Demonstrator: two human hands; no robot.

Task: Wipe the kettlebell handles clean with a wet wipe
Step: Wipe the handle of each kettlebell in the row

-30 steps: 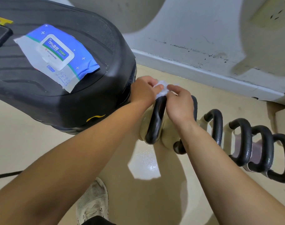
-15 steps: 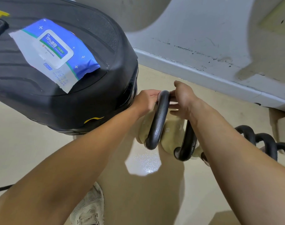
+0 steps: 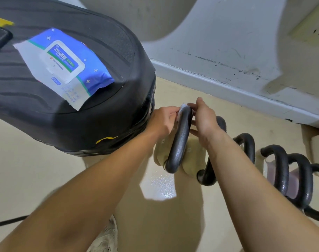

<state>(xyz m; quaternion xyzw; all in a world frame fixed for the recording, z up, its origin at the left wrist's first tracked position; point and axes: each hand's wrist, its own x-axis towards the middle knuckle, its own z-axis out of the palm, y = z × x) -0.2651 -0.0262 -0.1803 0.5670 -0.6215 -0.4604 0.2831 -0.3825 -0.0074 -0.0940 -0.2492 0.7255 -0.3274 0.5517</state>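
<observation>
Showing the head view: the first kettlebell handle (image 3: 180, 139), a black loop on a tan bell, stands on the floor (image 3: 46, 179) and serves as the landmark. At the far top of this handle, a white wet wipe (image 3: 182, 110) is pinched against the bar. The left hand (image 3: 163, 120) lies on the handle's left side, fingers curled closed on the wipe and pressing it to the metal. The right hand (image 3: 205, 120) lies on the handle's right side, its fingertips closed over the top of the bar, meeting the wipe's upper edge; the palm faces the handle. Only a small part of the wipe shows between the two hands. To the right of the handle, a row of further kettlebell handles (image 3: 282, 168) stands upright, side by side. To the left and above it, a black machine housing (image 3: 100, 113) carries a blue wipes pack (image 3: 64, 64), well apart from the grip. Beyond the handle runs a pale wall base (image 3: 227, 84).
</observation>
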